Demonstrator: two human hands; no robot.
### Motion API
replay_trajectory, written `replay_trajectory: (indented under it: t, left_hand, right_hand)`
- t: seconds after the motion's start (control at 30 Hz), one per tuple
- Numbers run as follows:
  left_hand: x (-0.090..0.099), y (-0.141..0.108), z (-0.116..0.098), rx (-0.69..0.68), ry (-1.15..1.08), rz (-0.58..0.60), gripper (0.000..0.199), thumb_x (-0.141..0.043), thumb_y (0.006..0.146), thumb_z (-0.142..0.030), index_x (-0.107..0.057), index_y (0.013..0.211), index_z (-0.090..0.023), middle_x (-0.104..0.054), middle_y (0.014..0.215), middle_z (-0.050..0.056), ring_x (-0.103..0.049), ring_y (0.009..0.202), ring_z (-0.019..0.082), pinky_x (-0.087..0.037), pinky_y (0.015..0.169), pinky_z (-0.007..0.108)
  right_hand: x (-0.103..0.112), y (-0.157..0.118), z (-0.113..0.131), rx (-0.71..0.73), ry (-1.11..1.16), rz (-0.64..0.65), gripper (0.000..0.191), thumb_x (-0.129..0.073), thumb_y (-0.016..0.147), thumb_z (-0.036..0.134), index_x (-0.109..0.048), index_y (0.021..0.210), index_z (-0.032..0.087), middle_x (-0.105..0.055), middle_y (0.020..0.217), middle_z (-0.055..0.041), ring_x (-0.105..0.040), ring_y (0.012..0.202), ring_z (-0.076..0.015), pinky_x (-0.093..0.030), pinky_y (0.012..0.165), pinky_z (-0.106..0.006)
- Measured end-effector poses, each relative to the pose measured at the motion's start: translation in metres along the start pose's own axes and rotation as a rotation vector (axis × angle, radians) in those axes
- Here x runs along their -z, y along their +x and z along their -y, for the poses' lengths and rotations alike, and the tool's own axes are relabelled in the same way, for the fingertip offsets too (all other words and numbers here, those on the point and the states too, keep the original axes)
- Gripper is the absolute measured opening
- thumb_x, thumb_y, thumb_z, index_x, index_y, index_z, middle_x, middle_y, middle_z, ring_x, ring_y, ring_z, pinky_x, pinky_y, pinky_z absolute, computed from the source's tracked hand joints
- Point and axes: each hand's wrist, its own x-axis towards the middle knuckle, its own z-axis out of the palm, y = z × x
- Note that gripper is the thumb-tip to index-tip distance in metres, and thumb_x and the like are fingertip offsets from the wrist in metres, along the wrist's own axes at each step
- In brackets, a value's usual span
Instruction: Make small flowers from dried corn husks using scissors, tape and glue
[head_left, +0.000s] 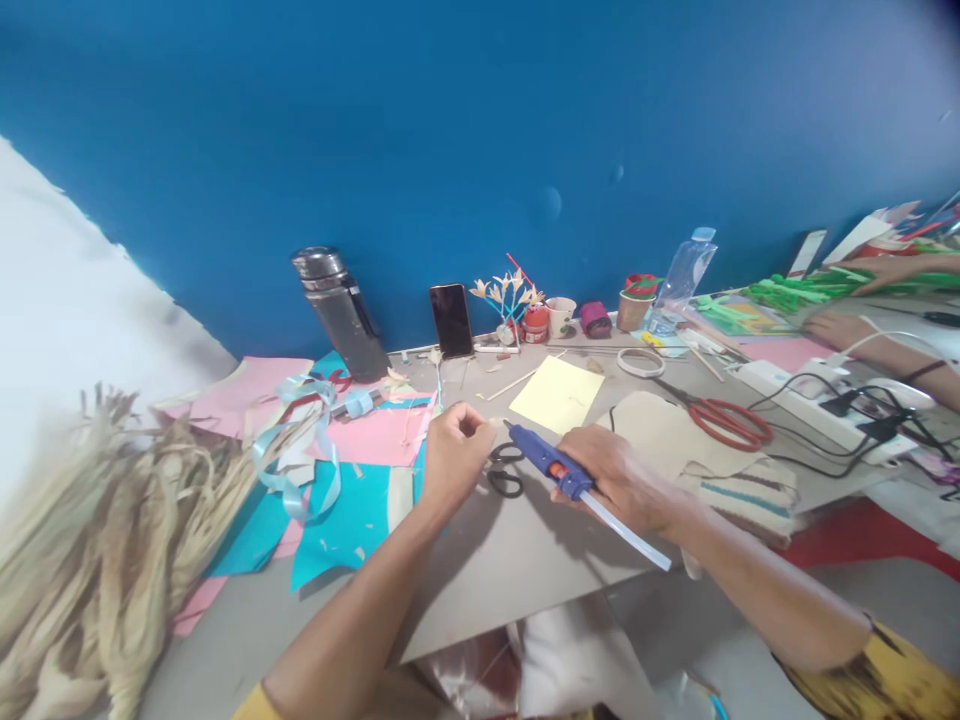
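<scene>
A blue hot glue gun with a translucent glue stick poking out of its back end is gripped in my right hand. Its nozzle points left, close to the fingertips of my left hand. Those fingers are pinched together; a small pale bit seems to be at their tips, too small to name. Below the gun, between both hands, lie scissors with black handles, partly hidden. Just behind the gun is a yellow sheet of paper.
Dried husks and blue paper lie left. Along the wall stand a flask, a phone, a husk-flower vase and a tilted bottle. Red-handled scissors and a power strip lie right, near another person's hand.
</scene>
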Motion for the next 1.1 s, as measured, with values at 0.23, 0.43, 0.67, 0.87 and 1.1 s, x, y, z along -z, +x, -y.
replay_trajectory:
  t: [0.23,0.43,0.67,0.87,1.1]
  left_hand:
    - [0.000,-0.001,-0.005,0.058,-0.062,0.029,0.008,-0.058,0.066,-0.023,-0.054,0.060,-0.020,-0.064,0.060,-0.001,-0.061,0.055,0.014,-0.049,0.047,0.022]
    - [-0.002,0.001,0.001,0.047,-0.079,0.064,0.006,-0.058,0.066,-0.022,-0.056,0.061,-0.020,-0.067,0.062,0.000,-0.064,0.058,0.015,-0.048,0.048,0.021]
    - [0.000,-0.001,-0.005,0.077,-0.091,0.074,0.009,-0.058,0.067,-0.023,-0.055,0.059,-0.020,-0.066,0.061,0.000,-0.062,0.055,0.015,-0.049,0.048,0.023]
    - [0.000,-0.001,-0.006,0.094,-0.109,0.070,0.008,-0.059,0.067,-0.022,-0.055,0.059,-0.020,-0.066,0.061,0.001,-0.063,0.057,0.016,-0.051,0.049,0.023]
    - [0.001,-0.001,-0.010,0.122,-0.097,0.065,0.008,-0.058,0.066,-0.021,-0.055,0.058,-0.020,-0.066,0.059,0.000,-0.061,0.053,0.014,-0.050,0.048,0.023]
  right_hand:
    - [0.003,0.000,0.002,-0.103,-0.039,0.061,0.026,-0.056,0.093,0.044,-0.057,0.082,0.020,-0.063,0.075,-0.0044,-0.053,0.066,-0.0187,-0.033,0.066,-0.031]
    - [0.003,-0.001,0.002,-0.101,-0.048,0.082,0.034,-0.053,0.094,0.050,-0.055,0.078,0.020,-0.062,0.074,-0.0047,-0.053,0.065,-0.0187,-0.033,0.066,-0.031]
    - [0.003,0.000,0.005,-0.109,-0.046,0.088,0.029,-0.055,0.093,0.045,-0.058,0.081,0.020,-0.064,0.075,-0.0049,-0.055,0.067,-0.0191,-0.034,0.067,-0.031]
    - [0.005,-0.001,0.007,-0.107,-0.046,0.085,0.029,-0.056,0.093,0.046,-0.061,0.086,0.019,-0.067,0.080,-0.0066,-0.059,0.073,-0.0210,-0.036,0.071,-0.032]
    - [0.009,0.000,0.008,-0.129,-0.063,0.127,0.020,-0.059,0.092,0.038,-0.063,0.086,0.020,-0.068,0.079,-0.0056,-0.061,0.074,-0.0214,-0.037,0.071,-0.032]
